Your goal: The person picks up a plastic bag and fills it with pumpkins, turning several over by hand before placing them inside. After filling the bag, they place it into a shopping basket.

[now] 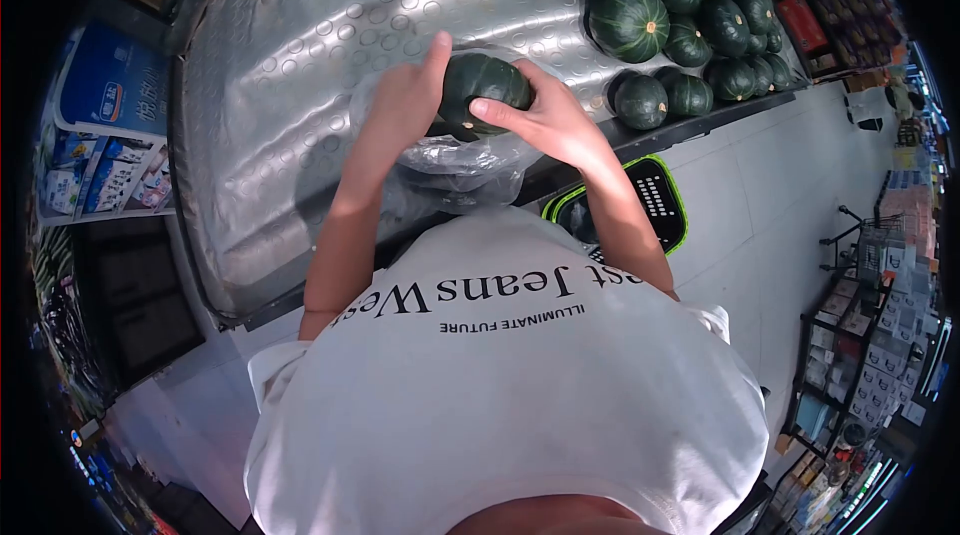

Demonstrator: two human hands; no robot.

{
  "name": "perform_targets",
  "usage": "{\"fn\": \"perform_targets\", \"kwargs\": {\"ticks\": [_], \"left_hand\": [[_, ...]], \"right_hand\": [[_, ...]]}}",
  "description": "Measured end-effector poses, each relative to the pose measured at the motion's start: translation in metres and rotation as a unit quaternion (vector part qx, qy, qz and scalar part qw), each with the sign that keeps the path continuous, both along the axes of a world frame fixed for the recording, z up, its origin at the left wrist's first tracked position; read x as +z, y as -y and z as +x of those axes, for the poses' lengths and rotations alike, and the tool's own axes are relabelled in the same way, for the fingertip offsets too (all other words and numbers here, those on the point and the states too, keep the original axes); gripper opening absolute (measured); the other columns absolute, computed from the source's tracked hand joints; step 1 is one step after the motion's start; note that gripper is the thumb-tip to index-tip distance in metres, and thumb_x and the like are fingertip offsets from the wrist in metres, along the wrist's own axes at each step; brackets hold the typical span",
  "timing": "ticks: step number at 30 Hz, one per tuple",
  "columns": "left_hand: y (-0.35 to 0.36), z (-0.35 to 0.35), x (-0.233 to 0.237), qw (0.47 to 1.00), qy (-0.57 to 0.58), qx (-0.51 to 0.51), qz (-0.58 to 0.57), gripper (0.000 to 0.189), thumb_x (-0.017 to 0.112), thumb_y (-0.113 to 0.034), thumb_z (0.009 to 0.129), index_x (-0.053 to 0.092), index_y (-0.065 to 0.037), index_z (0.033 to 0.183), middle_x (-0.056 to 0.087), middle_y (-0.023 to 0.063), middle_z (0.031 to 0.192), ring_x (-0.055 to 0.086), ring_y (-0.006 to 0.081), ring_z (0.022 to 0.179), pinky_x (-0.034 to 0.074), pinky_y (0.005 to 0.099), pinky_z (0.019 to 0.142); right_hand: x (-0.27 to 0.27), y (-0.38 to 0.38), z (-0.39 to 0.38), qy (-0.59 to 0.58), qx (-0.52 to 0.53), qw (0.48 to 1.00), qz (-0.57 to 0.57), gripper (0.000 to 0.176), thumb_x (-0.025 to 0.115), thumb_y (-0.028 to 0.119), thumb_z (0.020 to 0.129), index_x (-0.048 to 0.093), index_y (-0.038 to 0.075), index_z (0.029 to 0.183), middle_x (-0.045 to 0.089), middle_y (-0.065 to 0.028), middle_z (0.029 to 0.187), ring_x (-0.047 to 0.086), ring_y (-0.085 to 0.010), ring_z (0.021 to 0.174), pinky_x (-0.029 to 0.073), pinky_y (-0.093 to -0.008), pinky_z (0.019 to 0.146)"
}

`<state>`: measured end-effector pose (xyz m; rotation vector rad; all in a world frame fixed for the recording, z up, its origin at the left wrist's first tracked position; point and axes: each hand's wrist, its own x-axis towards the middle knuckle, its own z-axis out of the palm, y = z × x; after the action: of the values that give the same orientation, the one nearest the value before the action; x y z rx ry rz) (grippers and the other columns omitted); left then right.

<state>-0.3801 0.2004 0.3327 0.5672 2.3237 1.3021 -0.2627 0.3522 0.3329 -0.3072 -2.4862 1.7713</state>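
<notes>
A round dark green pumpkin [487,85] is between my two hands, over the near side of the metal display table. My left hand [408,100] presses against its left side, thumb pointing up and away. On the other side my right hand [545,115] wraps round it, with the thumb across the front near the pale stem spot. A clear plastic bag [465,163] hangs crumpled below the pumpkin, and part of it spreads behind my left wrist.
Several more green pumpkins [628,23] are piled at the table's right end. The dimpled metal table [290,65] stretches ahead and left. A black basket with a green rim [680,210] stands below its near edge. Shelves of boxes [880,355] line the right, and a blue sign [110,85] stands left.
</notes>
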Motion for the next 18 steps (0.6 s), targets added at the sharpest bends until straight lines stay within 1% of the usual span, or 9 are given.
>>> {"fn": "perform_targets", "kwargs": {"ticks": [2,3,6,7,11,14,15,16,18], "left_hand": [[-0.006,0.003,0.007,0.999,-0.003,-0.034,-0.041,0.077,0.03,-0.059,0.093,0.064,0.007,0.075,0.059,0.0233,0.063,0.062,0.0368,0.074,0.046,0.0405,0.074],[-0.009,0.006,0.011,0.997,-0.004,-0.051,-0.063,0.076,0.03,-0.059,0.093,0.064,0.007,0.077,0.061,0.0238,0.066,0.063,0.0386,0.078,0.046,0.0409,0.077],[-0.017,0.001,-0.006,0.997,-0.037,-0.052,-0.038,0.073,0.035,-0.06,0.091,0.065,0.006,0.09,0.063,0.027,0.083,0.06,0.0401,0.094,0.044,0.0402,0.084],[-0.018,0.002,-0.015,0.998,-0.034,-0.047,-0.03,0.071,0.036,-0.059,0.091,0.063,0.005,0.095,0.063,0.0272,0.088,0.059,0.0399,0.098,0.043,0.04,0.086],[-0.021,0.008,-0.025,0.998,-0.012,-0.047,-0.033,0.067,0.04,-0.057,0.09,0.058,0.003,0.112,0.061,0.0272,0.103,0.055,0.0387,0.108,0.041,0.0394,0.091],[-0.024,0.008,-0.027,0.994,0.015,-0.083,-0.071,0.062,0.044,-0.053,0.091,0.054,0.003,0.116,0.061,0.0263,0.106,0.055,0.0386,0.107,0.041,0.0391,0.091],[-0.024,0.008,-0.029,0.993,0.017,-0.094,-0.07,0.061,0.044,-0.051,0.091,0.054,0.004,0.115,0.061,0.0261,0.106,0.056,0.0385,0.107,0.041,0.039,0.09],[-0.025,0.008,-0.03,0.992,0.019,-0.102,-0.07,0.06,0.045,-0.05,0.091,0.054,0.004,0.114,0.061,0.026,0.106,0.056,0.0384,0.106,0.041,0.0389,0.09],[-0.028,0.009,-0.031,0.99,-0.009,-0.114,-0.079,0.056,0.047,-0.046,0.092,0.052,0.003,0.118,0.059,0.0256,0.111,0.056,0.0379,0.107,0.041,0.0401,0.091]], "right_hand": [[-0.011,-0.005,-0.008,0.008,-0.031,0.999,-0.041,0.069,0.069,0.052,0.078,0.058,-0.009,0.109,0.067,-0.0186,0.095,0.065,-0.0241,0.089,0.05,-0.0336,0.08],[-0.017,-0.003,-0.01,-0.016,-0.035,0.991,-0.125,0.062,0.064,0.049,0.083,0.06,-0.008,0.107,0.067,-0.0163,0.097,0.064,-0.0207,0.091,0.048,-0.032,0.081],[-0.022,-0.003,-0.007,0.03,-0.076,0.986,-0.149,0.058,0.061,0.048,0.086,0.061,-0.006,0.108,0.066,-0.0149,0.098,0.062,-0.0175,0.092,0.048,-0.0314,0.082],[-0.034,-0.006,-0.009,0.017,-0.064,0.987,-0.144,0.061,0.06,0.051,0.084,0.062,-0.006,0.107,0.067,-0.0157,0.096,0.063,-0.0206,0.092,0.047,-0.0326,0.083],[-0.055,-0.01,-0.011,0.017,-0.075,0.996,-0.035,0.071,0.057,0.06,0.08,0.064,-0.007,0.103,0.066,-0.0209,0.096,0.063,-0.0296,0.095,0.046,-0.0357,0.086],[-0.062,-0.008,-0.009,0.018,-0.14,0.989,0.048,0.08,0.053,0.064,0.081,0.05,-0.003,0.124,0.064,-0.0274,0.099,0.06,-0.0366,0.104,0.044,-0.0388,0.09],[-0.06,-0.011,-0.008,0.033,-0.109,0.992,0.052,0.084,0.051,0.065,0.081,0.043,-0.001,0.131,0.062,-0.0306,0.103,0.057,-0.0403,0.108,0.044,-0.0407,0.091],[-0.05,-0.011,-0.005,0.058,-0.095,0.991,0.08,0.079,0.048,0.062,0.084,0.045,-0.002,0.129,0.062,-0.0286,0.106,0.055,-0.039,0.111,0.038,-0.0412,0.098],[-0.058,-0.011,-0.006,-0.037,-0.081,0.98,0.177,0.07,0.044,0.058,0.088,0.046,0.002,0.131,0.058,-0.0263,0.115,0.045,-0.0406,0.122,0.026,-0.0466,0.106]]}}
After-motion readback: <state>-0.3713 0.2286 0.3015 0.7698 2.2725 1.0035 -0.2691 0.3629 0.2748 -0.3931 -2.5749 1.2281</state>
